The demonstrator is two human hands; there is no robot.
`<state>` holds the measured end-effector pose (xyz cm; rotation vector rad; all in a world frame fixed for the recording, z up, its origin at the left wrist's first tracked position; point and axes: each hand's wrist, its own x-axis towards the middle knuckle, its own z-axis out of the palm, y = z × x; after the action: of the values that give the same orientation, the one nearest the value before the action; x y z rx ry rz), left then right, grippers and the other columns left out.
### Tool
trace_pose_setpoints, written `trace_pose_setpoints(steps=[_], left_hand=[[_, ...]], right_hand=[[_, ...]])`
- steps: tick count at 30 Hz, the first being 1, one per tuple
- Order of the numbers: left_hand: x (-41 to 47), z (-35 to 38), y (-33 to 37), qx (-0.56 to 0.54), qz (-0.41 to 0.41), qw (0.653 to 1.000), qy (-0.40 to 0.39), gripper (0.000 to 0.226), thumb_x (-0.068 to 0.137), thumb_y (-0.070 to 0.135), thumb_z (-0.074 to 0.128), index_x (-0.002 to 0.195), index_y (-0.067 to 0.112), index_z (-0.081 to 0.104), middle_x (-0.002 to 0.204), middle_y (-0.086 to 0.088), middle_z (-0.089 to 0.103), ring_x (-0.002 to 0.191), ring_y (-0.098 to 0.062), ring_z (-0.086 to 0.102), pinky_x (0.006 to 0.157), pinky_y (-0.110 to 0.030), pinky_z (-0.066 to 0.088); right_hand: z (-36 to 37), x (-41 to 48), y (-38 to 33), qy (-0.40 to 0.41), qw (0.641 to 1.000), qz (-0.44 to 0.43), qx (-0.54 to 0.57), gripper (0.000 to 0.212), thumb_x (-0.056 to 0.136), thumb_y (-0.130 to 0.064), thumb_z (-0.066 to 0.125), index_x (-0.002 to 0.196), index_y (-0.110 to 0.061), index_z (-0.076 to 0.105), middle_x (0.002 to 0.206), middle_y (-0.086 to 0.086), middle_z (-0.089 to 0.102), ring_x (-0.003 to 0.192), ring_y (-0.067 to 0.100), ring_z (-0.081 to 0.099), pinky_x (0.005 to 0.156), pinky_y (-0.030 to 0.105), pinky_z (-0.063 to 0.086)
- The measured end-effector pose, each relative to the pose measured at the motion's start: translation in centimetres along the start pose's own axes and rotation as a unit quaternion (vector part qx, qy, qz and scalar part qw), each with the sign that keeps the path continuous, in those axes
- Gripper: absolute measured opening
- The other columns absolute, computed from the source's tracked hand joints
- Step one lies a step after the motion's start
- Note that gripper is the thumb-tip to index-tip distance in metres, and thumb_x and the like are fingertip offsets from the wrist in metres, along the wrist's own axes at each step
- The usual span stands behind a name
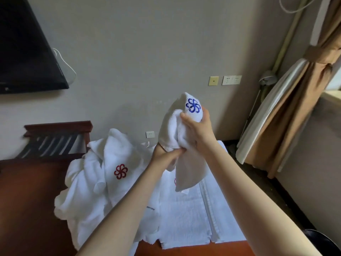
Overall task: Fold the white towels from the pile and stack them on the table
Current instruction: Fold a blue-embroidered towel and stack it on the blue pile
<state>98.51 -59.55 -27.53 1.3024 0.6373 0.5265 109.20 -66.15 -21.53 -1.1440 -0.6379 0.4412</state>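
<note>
Your right grip (198, 130) is closed around the upper part of a white towel (186, 174). Its thumb and fingers bunch the cloth just under a blue flower emblem (193, 106), which stands at 12 o'clock above your knuckles. Your left grip (164, 154) sits at 7 o'clock of the right one, right against it. It pinches a fold of the same towel lower down, with the thumb pressed into the cloth. You hold the towel in the air near the middle of the view, and its loose end hangs toward 6 o'clock. Whether the lowest corner touches anything beneath it cannot be told.

Below the towel, at 6 o'clock, flat towels (184, 218) lie spread on the red-brown counter (27, 209), their near edges close to the counter's front edge. At 8 o'clock of your grips is the crumpled pile (88, 182) of white cloth, which touches the flat towels. A red flower emblem (120, 171) shows on its top.

At 10 o'clock a black screen (24, 43) hangs on the wall, and a dark wooden rack (57, 133) stands under it behind the pile. Wall sockets (231, 80) sit at 1 o'clock, and a tan curtain (304, 98) hangs tied back at 3 o'clock.
</note>
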Motion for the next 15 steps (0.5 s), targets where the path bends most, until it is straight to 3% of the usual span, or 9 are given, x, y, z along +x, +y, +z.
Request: trace_pose_setpoints(steps=[2, 5, 7, 9, 11, 13, 15], left_hand=[[-0.6, -1.8, 1.5, -0.022, 0.067, 0.993, 0.09, 0.017, 0.077, 0.002, 0.074, 0.084, 0.013, 0.064, 0.064, 0.0, 0.065, 0.056, -0.011, 0.06, 0.053, -0.018, 0.047], [-0.8, -6.3, 4.4, -0.007, 0.169, 0.965, 0.203, 0.024, 0.076, 0.011, 0.076, 0.083, 0.031, 0.064, 0.073, 0.014, 0.065, 0.063, 0.001, 0.061, 0.058, -0.015, 0.05], [-0.5, -9.3, 5.5, 0.054, 0.19, 0.946, 0.258, 0.032, 0.076, 0.021, 0.078, 0.097, 0.035, 0.058, 0.094, 0.015, 0.064, 0.08, 0.004, 0.062, 0.068, -0.012, 0.049], [-0.1, -11.9, 5.1, 0.152, 0.206, 0.922, 0.289, 0.047, 0.08, 0.018, 0.072, 0.121, 0.026, 0.052, 0.118, 0.008, 0.059, 0.108, -0.007, 0.056, 0.092, -0.021, 0.045], [0.1, -14.1, 3.4, 0.233, 0.181, 0.915, 0.276, 0.06, 0.081, 0.012, 0.065, 0.136, 0.018, 0.043, 0.132, 0.0, 0.05, 0.122, -0.016, 0.046, 0.103, -0.03, 0.038], [-0.1, -15.9, 1.0, 0.295, 0.093, 0.92, 0.24, 0.064, 0.08, 0.019, 0.062, 0.14, 0.021, 0.041, 0.131, -0.002, 0.048, 0.122, -0.022, 0.046, 0.099, -0.033, 0.04], [-0.6, -17.2, -1.1, 0.292, 0.021, 0.931, 0.216, 0.06, 0.081, 0.031, 0.062, 0.137, 0.026, 0.042, 0.127, -0.002, 0.052, 0.117, -0.024, 0.052, 0.094, -0.035, 0.045]], right_hand=[[1.4, -0.2, 0.3, 0.002, 0.999, 0.032, 0.002, 0.043, 0.085, -0.011, 0.071, 0.121, -0.021, 0.049, 0.114, 0.006, 0.064, 0.101, 0.019, 0.065, 0.088, 0.034, 0.054], [4.3, -0.9, 1.3, -0.026, 0.999, 0.0, -0.035, 0.055, 0.086, -0.009, 0.07, 0.132, -0.017, 0.042, 0.122, 0.006, 0.061, 0.107, 0.015, 0.062, 0.091, 0.03, 0.052], [6.7, -1.7, 2.9, -0.064, 0.996, -0.03, -0.054, 0.06, 0.088, -0.004, 0.066, 0.137, -0.018, 0.036, 0.131, 0.006, 0.055, 0.117, 0.015, 0.057, 0.097, 0.027, 0.048], [8.8, -2.3, 5.3, -0.123, 0.986, -0.029, -0.112, 0.066, 0.092, -0.004, 0.06, 0.145, -0.021, 0.025, 0.142, 0.002, 0.045, 0.126, 0.009, 0.047, 0.104, 0.022, 0.04], [9.9, -2.8, 8.4, -0.213, 0.949, 0.004, -0.231, 0.064, 0.092, -0.007, 0.059, 0.144, -0.023, 0.024, 0.144, 0.003, 0.042, 0.126, 0.007, 0.044, 0.105, 0.019, 0.036], [10.0, -3.3, 11.5, -0.303, 0.887, 0.071, -0.341, 0.065, 0.09, -0.01, 0.062, 0.146, -0.014, 0.027, 0.14, 0.008, 0.046, 0.126, 0.021, 0.045, 0.105, 0.032, 0.038], [9.9, -3.8, 13.3, -0.328, 0.86, 0.112, -0.375, 0.072, 0.088, -0.019, 0.067, 0.147, -0.01, 0.027, 0.141, 0.01, 0.046, 0.13, 0.027, 0.043, 0.107, 0.041, 0.035]])
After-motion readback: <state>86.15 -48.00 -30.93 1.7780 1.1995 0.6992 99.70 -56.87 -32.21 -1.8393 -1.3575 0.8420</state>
